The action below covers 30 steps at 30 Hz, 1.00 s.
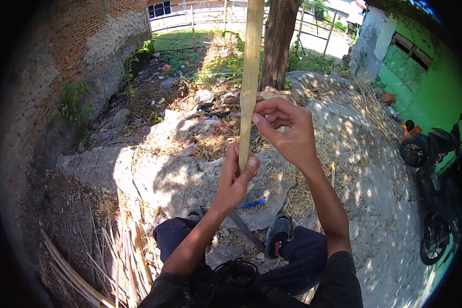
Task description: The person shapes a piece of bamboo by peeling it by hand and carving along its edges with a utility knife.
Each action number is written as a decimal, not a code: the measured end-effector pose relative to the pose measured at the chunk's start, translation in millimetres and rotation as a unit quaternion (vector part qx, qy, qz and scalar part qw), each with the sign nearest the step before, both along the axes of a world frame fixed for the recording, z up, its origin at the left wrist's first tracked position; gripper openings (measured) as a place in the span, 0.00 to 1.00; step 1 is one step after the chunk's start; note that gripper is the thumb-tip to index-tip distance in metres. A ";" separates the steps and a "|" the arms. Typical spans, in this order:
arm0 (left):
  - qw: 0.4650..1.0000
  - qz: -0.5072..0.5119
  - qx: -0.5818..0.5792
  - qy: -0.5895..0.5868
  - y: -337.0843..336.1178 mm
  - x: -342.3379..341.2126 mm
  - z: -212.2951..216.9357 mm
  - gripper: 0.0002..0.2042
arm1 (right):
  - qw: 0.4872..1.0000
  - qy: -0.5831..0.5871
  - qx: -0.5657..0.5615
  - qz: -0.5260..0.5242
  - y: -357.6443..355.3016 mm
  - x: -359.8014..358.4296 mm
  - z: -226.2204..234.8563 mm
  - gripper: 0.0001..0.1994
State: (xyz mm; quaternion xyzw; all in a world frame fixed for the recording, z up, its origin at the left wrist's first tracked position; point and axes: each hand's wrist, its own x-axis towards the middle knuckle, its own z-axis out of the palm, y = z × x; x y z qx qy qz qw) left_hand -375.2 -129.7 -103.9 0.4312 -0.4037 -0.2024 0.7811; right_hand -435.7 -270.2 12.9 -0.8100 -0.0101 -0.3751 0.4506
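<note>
A long, pale bamboo strip (250,66) stands upright before me, its top running out of the picture. My left hand (234,177) is closed round its lower end, thumb across the front. Higher up, my right hand (287,126) is bent in a pinch, thumb and forefinger tips at the strip's right edge. Whether a loose fibre lies between those fingertips is too small to see. Below my hands, a small blue plastic object (253,203) lies on the concrete. A dark, narrow, blade-like piece (245,229) slants between my feet.
Split bamboo strips (131,256) lie at the lower left. A concrete ledge (182,177) crosses ahead, with straw and litter behind it. A tree trunk (278,46) rises beyond. To the left stands a brick wall (82,31); a parked motorbike (436,179) is at the right by a green wall (436,87).
</note>
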 end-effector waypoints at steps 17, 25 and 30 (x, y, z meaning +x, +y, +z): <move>0.999 0.011 0.037 0.005 -3.8 -6.0 -3.5 0.08 | 0.998 -0.038 -0.038 -0.019 -1.2 -4.2 -1.5 0.05; 0.998 0.004 0.048 0.034 2.1 -7.2 3.2 0.09 | 0.978 -0.098 -0.168 -0.079 3.9 3.9 -9.3 0.06; 0.996 -0.049 0.030 0.065 0.0 -8.3 3.7 0.07 | 0.954 -0.112 -0.230 -0.156 -1.1 9.8 -18.7 0.06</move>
